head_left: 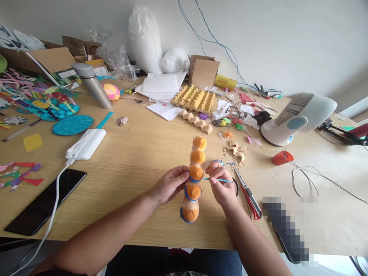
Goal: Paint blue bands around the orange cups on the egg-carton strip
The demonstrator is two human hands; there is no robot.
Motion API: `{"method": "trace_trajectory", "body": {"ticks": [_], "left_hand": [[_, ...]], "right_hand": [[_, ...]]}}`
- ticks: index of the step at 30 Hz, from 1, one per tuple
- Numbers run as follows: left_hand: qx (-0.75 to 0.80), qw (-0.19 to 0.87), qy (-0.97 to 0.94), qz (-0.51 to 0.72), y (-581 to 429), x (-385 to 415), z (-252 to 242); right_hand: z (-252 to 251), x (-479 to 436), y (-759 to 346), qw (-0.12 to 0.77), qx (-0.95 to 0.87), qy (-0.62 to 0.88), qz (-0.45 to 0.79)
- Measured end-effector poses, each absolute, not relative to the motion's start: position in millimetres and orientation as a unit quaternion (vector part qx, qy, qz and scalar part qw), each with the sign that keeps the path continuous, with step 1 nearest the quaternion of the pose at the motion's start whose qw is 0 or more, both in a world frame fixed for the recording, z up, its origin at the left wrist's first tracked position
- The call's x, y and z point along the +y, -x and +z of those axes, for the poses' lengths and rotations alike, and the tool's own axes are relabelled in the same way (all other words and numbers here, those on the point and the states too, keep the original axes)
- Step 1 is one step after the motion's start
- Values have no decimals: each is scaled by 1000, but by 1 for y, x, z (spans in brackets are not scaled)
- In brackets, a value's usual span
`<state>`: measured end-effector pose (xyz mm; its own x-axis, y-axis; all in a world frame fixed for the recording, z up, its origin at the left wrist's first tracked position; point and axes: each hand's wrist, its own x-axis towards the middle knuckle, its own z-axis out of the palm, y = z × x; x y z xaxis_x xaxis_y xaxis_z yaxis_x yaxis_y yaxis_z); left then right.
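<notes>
My left hand (pixel 174 183) pinches the left side of an egg carton strip (pixel 192 205), its thumb near the middle bump. Several bumps on the strip are covered in orange, and the nearer ones have blue along their edges. In my right hand (pixel 221 186), closed beside the strip, is a thin blue strip (pixel 218 179), its left end close to the middle bump. Just beyond that hand, scissors (pixel 237 187) are partly hidden. To its right lies a red utility knife (pixel 250 197) with the blade showing.
Carton scraps (pixel 238 151) and a yellow egg tray (pixel 194 99) lie farther back. A white fan (pixel 296 119) stands at the right near a red cap (pixel 282 157). On the left are a black phone (pixel 46 201), a white power bank (pixel 86 144) and a steel bottle (pixel 96 90).
</notes>
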<state>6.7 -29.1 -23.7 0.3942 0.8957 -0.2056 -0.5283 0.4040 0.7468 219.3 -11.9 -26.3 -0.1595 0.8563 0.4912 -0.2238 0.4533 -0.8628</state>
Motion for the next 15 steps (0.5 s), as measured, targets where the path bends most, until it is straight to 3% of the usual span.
{"method": "trace_trajectory", "body": {"ticks": [6, 15], "left_hand": [[315, 776, -281, 468, -6, -27, -30], [313, 766, -270, 493, -3, -20, -41]], "right_hand": [[-38, -7, -210, 600, -447, 285, 600], [-46, -6, -209, 582, -395, 279, 654]]}}
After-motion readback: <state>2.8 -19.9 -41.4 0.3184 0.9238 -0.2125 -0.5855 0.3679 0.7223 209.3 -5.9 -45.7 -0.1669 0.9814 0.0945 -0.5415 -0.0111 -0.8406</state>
